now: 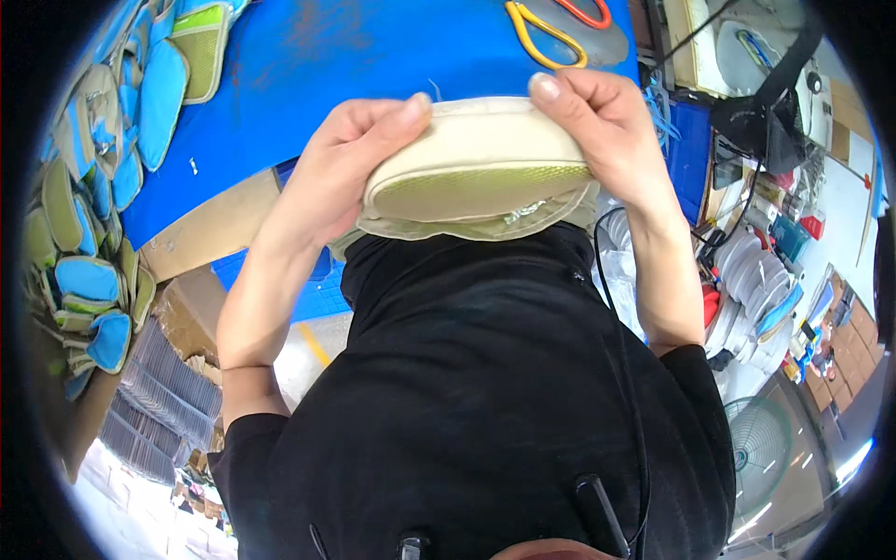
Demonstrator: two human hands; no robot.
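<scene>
Between my two hands, close to my body, is a cream fabric pouch [476,135] with a yellow-green mesh panel and a piped seam. My left hand [350,163] pinches its left end, thumb on top along the upper edge. The right end is gripped the same way by my right hand [611,140], thumb pressed on the upper corner. The pouch is held taut and raised at the table's near edge. Its lower rim hangs loose in a wavy flap with a shiny clear patch. My fingers behind the fabric are partly hidden.
A blue-topped table [308,84] lies beyond my hands. Scissors with yellow handles [551,37] rest at its far right, beside a red-handled pair [590,11]. Blue and green fabric pieces [93,271] pile up at left. A fan [751,453] stands at lower right.
</scene>
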